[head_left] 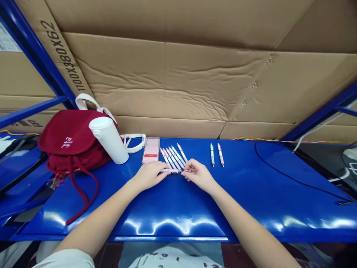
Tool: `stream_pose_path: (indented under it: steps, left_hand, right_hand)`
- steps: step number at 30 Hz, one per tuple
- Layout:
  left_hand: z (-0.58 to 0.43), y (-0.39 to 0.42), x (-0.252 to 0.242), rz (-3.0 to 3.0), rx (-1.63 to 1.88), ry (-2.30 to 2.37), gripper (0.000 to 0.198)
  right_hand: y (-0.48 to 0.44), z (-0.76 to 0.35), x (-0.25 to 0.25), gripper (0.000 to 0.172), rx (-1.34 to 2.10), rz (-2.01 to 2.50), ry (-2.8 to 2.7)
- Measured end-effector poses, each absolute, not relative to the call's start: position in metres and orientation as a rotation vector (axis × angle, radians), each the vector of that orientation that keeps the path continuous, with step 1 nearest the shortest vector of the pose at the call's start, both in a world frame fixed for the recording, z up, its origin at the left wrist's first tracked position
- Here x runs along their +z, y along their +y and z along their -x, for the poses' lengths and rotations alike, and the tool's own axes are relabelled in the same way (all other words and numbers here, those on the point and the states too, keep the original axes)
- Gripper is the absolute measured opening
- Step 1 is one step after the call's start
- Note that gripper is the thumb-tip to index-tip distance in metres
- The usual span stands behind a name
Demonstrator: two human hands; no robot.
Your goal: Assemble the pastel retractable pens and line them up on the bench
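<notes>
Between my two hands a pale pen [173, 171] lies level, just above the near ends of a row of pens. My left hand [150, 174] pinches its barrel between thumb and fingers. At its other end my right hand [197, 173] is closed on a small dark tip part [186, 170], too small to make out well. Several pink and white pens [173, 158] lie side by side on the blue table [167, 208] behind my hands. Farther right, a green pen [212, 155] and a pink pen [220, 155] lie apart from the row.
A phone [151, 149] lies left of the pens. Beyond it stand a white bottle [110, 141] with a strap and a dark red bag [72, 130]. A black cable [290, 175] crosses the table's right side. Cardboard [173, 82] and blue metal posts [41, 52] close off the back.
</notes>
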State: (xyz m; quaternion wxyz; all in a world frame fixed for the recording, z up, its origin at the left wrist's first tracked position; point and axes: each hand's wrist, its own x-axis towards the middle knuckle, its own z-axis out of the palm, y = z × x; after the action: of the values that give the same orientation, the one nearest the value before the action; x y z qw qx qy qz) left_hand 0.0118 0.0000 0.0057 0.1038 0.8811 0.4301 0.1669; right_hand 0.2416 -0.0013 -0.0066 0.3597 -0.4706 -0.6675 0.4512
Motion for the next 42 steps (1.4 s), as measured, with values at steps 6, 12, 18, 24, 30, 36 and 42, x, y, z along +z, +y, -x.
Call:
stream_pose_path:
  steps: [6, 12, 18, 24, 30, 36, 42]
  left_hand:
    - [-0.015, -0.002, 0.003, -2.603, 0.501, 1.219, 0.026]
    - [-0.017, -0.003, -0.001, -2.606, 0.507, 1.184, 0.026]
    - [-0.015, -0.001, -0.001, -2.601, 0.540, 1.180, 0.026]
    - [-0.016, -0.002, -0.002, -2.607, 0.574, 1.195, 0.024]
    - [-0.018, -0.004, -0.001, -2.630, 0.552, 1.170, 0.024]
    - [-0.017, -0.004, -0.001, -2.642, 0.555, 1.171, 0.026]
    - [-0.019, -0.006, 0.001, -2.646, 0.541, 1.170, 0.026]
  right_hand:
    - [-0.006, -0.235, -0.007, 0.021, 1.091, 1.246, -1.786]
    - [-0.006, -0.233, -0.010, 0.021, 1.192, 1.196, -1.733]
    - [-0.005, -0.232, -0.012, 0.020, 1.346, 1.134, -1.605]
    - [-0.005, -0.234, -0.012, 0.022, 1.234, 1.215, -1.731]
    - [-0.006, -0.236, -0.007, 0.036, 0.892, 1.289, -2.054]
    - [-0.006, -0.240, -0.002, 0.025, 1.033, 1.249, -2.016]
    - [-0.007, -0.240, 0.001, 0.026, 0.805, 1.278, -2.211]
